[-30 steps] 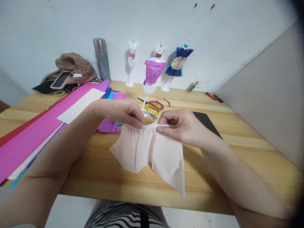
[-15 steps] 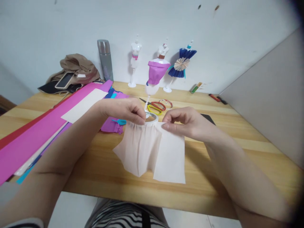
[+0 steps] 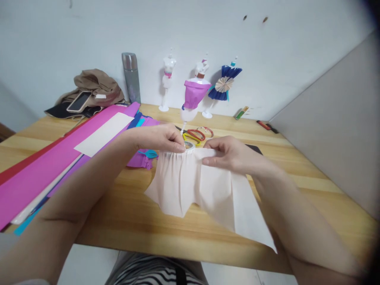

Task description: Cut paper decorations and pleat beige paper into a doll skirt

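Observation:
A sheet of cream crepe paper [image 3: 178, 186] hangs over the table from both hands, gathered into pleats along its top left edge and smoother on the right. My left hand [image 3: 169, 137] pinches the pleated top edge. Closed on the same edge farther right is my right hand [image 3: 224, 152], with the flat part fanning out below it. Just behind the paper lies a roll of tape [image 3: 190, 145], partly covered. Beyond it stands a small white mannequin wrapped in purple paper [image 3: 196, 94].
Scissors with red and yellow handles [image 3: 196, 135] lie behind the hands. Two more mannequins stand by the wall, one in a blue pleated dress [image 3: 222, 84]. Long coloured paper sheets [image 3: 59, 158], a phone [image 3: 78, 101], a brown cloth bag [image 3: 97, 85] and a thermos [image 3: 131, 79] occupy the left.
The right part of the cream paper has unfolded and swung out toward the lower right. My left hand has shifted slightly right along the top edge. The view has tilted a little.

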Demonstrator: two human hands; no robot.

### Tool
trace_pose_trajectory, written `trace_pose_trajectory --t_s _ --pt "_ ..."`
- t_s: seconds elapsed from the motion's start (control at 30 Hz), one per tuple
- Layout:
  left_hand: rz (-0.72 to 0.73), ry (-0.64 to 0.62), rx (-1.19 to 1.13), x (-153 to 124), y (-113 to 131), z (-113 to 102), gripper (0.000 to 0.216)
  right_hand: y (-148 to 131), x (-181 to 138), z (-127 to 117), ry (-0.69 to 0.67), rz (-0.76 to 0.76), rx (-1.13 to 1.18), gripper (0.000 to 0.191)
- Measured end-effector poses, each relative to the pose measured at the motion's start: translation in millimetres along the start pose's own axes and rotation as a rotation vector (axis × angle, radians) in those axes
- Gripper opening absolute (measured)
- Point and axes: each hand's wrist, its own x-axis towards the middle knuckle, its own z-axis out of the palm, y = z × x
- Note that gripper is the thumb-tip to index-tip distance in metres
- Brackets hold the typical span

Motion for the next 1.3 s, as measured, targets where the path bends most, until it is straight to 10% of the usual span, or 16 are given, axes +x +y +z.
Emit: trace_pose_trajectory --t_s 0.37,1.3 --pt "0.049 -0.039 0.044 -5.7 6.6 -8.4 0.039 -1.1 -2.9 -13.7 -0.246 -0.034 0.19 0.023" --pt "0.061 -0.101 0.106 -5.8 20.8 -3.1 0.044 -20.3 -5.6 11.0 0.04 -0.107 0.21 0.018"
